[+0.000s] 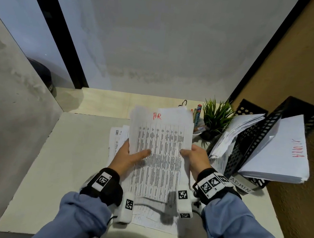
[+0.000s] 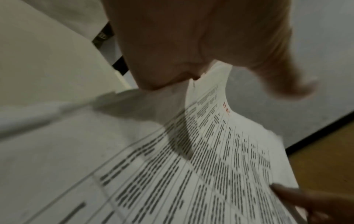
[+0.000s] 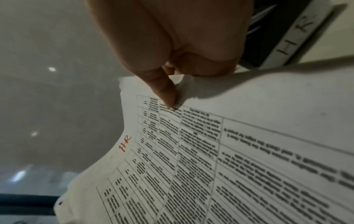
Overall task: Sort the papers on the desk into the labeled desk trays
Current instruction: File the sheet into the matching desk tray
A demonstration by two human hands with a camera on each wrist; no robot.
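Observation:
A printed table sheet marked "HR" in red [image 1: 161, 138] [image 2: 220, 151] [image 3: 191, 151] stands lifted above the desk, held by both hands. My left hand [image 1: 129, 153] pinches its left edge, thumb across the front. My right hand [image 1: 193, 155] [image 3: 172, 60] grips its right edge, thumb on the print. More printed papers [image 1: 116, 140] lie flat beneath and behind it. At the right stand two black mesh trays: the nearer-left tray [image 1: 246, 139] holds a stack of sheets, and the tray labeled "ADMIN" [image 1: 294, 113] holds a stack marked in red. The right wrist view shows a tray label reading "HR" [image 3: 295, 40].
A small green plant [image 1: 216, 117] and a cup of pens [image 1: 197, 119] stand behind the held sheet, left of the trays. A grey wall [image 1: 159, 42] backs the white desk [image 1: 67, 167]. A brown wall [image 1: 310, 76] closes the right side.

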